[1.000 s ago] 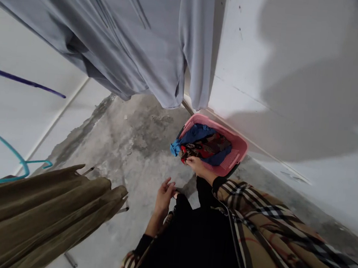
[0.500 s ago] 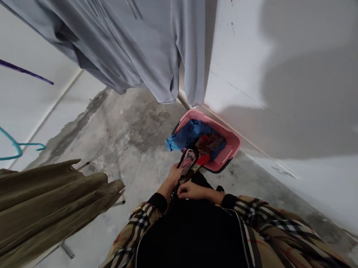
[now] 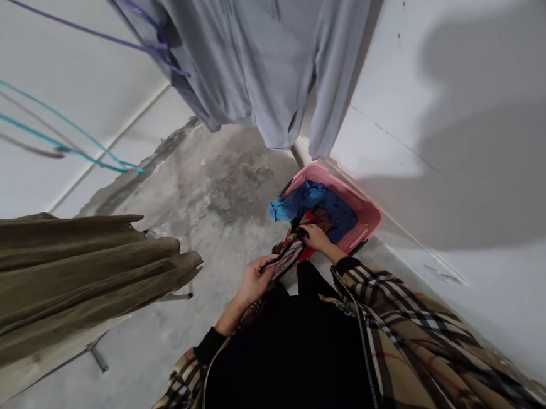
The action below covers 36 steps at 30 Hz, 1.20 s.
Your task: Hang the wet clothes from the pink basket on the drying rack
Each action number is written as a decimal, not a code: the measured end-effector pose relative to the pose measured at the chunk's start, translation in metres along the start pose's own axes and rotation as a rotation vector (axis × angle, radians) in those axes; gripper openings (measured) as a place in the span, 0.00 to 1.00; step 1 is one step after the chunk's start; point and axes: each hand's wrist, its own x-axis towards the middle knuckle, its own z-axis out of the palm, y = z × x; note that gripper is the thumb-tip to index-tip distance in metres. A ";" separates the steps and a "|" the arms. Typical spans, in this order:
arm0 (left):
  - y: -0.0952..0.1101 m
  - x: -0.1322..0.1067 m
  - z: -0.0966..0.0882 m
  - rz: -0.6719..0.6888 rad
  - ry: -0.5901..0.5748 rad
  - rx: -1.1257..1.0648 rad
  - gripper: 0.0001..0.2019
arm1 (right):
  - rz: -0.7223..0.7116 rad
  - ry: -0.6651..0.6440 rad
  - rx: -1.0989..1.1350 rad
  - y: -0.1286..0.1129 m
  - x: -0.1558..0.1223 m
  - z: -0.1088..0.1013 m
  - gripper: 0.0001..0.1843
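Note:
Low in front of me, a patterned garment (image 3: pixel 289 254) in pink, red and black is stretched between my two hands. My left hand (image 3: pixel 252 282) pinches its near end, fingers closed on the edge. My right hand (image 3: pixel 316 238) grips the far end, just over the rim of a pink laundry basket (image 3: pixel 369 213). Blue clothing (image 3: pixel 309 196) lies inside the basket, part of it draped over the left side. Some red cloth is bunched beneath my right hand; I cannot tell whether it belongs to the same garment.
A grey-blue garment (image 3: pixel 247 57) hangs above the basket, against the white wall (image 3: pixel 451 105). Olive cloth (image 3: pixel 68 283) hangs over a metal rack (image 3: pixel 98 356) at left. Purple hangers (image 3: pixel 102 30) and teal hangers (image 3: pixel 83 148) hang at upper left. The floor (image 3: pixel 227 188) is stained concrete.
My right hand has moved forward and right, to the garment's far end by the basket. My left hand has drawn back slightly, and the garment is now spread between them. The view has shifted left.

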 end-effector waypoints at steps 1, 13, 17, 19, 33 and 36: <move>0.005 -0.008 -0.010 0.045 -0.015 0.027 0.14 | -0.021 -0.009 0.003 -0.007 0.000 0.005 0.23; 0.021 -0.107 -0.178 0.352 0.426 0.435 0.17 | -0.429 0.277 0.259 -0.175 -0.053 -0.018 0.20; 0.017 -0.137 -0.216 0.400 0.578 0.720 0.20 | -0.600 0.323 0.370 -0.245 -0.097 -0.034 0.19; 0.017 -0.149 -0.230 0.382 0.679 0.805 0.21 | -0.643 0.341 0.372 -0.275 -0.117 -0.036 0.18; 0.034 -0.178 -0.299 0.309 1.038 0.509 0.16 | -0.826 0.508 0.133 -0.359 -0.169 -0.014 0.15; 0.039 -0.174 -0.297 0.343 0.892 0.072 0.14 | -0.787 0.493 0.059 -0.353 -0.167 -0.011 0.14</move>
